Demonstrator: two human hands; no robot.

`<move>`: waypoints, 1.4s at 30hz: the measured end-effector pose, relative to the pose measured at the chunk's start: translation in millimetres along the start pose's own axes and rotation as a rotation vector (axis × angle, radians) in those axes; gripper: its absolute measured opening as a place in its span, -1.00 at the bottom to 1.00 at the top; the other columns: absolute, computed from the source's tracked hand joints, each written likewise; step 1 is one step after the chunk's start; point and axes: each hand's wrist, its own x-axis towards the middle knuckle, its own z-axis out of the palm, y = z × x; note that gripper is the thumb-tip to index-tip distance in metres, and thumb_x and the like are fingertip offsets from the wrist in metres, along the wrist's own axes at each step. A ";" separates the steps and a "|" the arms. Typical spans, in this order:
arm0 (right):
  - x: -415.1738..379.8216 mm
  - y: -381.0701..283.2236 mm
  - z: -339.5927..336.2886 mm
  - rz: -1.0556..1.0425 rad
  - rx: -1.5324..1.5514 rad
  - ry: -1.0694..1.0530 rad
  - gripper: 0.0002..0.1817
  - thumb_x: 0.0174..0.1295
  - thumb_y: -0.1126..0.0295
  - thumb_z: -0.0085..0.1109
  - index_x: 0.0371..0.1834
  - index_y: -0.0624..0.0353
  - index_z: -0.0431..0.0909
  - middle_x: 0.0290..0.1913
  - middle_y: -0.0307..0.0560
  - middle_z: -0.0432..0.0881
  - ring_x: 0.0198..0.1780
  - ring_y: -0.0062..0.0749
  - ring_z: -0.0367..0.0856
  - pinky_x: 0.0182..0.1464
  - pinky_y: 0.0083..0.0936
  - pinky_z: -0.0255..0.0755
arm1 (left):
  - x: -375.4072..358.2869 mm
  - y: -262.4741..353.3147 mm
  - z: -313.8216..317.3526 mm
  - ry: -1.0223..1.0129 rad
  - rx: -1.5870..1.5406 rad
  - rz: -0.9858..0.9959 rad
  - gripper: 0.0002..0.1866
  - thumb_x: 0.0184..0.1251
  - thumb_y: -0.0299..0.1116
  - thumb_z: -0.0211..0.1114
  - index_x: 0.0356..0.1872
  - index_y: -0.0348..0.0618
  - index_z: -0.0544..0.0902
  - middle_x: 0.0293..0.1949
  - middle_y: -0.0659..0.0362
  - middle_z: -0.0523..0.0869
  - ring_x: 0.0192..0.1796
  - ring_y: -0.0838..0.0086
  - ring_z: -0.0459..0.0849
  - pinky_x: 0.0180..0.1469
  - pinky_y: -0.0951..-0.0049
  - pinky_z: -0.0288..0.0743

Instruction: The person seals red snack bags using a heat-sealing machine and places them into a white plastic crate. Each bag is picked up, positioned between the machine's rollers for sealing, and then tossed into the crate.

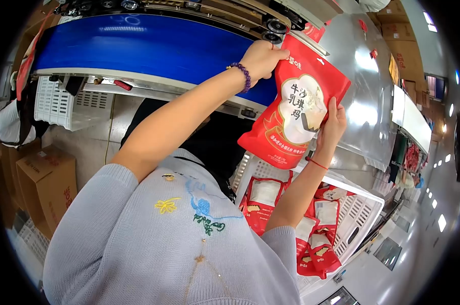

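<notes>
A large red snack bag (291,109) with a white label panel and Chinese lettering hangs tilted between both hands. Its top-left corner is pinched by my left hand (260,60), which wears a purple bead bracelet. My right hand (333,123), with a red cord on the wrist, grips the bag's right edge, thumb on the front; its other fingers are partly hidden behind. The bag's top left lies close to the rollers of a machine (274,31) above a blue conveyor belt (154,48).
Below the bag, a white plastic crate (359,223) holds several red packets (264,193). A shiny metal table (364,86) stands to the right. Another white crate (54,104) sits under the conveyor, with cardboard boxes (47,178) at left.
</notes>
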 end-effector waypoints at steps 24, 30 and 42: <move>-11.6 -21.2 124.7 0.057 -0.197 -0.539 -0.74 0.37 0.30 0.12 -0.12 0.33 0.48 -0.27 0.03 0.67 -0.26 -0.41 0.69 -0.32 -0.54 0.62 | -169.0 75.5 -104.2 0.542 0.804 0.695 -0.74 0.39 -0.30 0.25 -0.41 -0.26 0.73 -0.56 0.26 0.62 -0.53 0.67 0.51 -0.45 0.61 0.33; -88.5 -53.1 -6.0 0.146 -0.205 -0.603 -0.68 0.49 0.26 -0.09 0.00 0.30 0.52 -0.11 -0.02 0.69 -0.02 -0.35 0.67 0.12 -0.46 0.51 | -206.8 68.1 -44.8 0.103 0.852 0.890 -0.76 0.42 -0.51 0.14 -0.45 -0.35 0.66 -0.54 0.25 0.54 -0.58 0.75 0.31 -0.52 0.68 0.11; -359.5 190.0 -124.7 0.721 -1.279 -0.255 -0.64 0.32 0.17 0.06 -0.17 0.35 0.50 -0.13 0.39 0.60 -0.05 0.25 0.59 -0.03 -0.05 0.47 | -183.5 14.8 0.1 -0.376 0.840 0.599 -0.90 0.23 -0.50 0.34 -0.48 -0.24 0.69 -0.59 0.24 0.53 -0.66 0.65 0.38 -0.60 0.61 0.19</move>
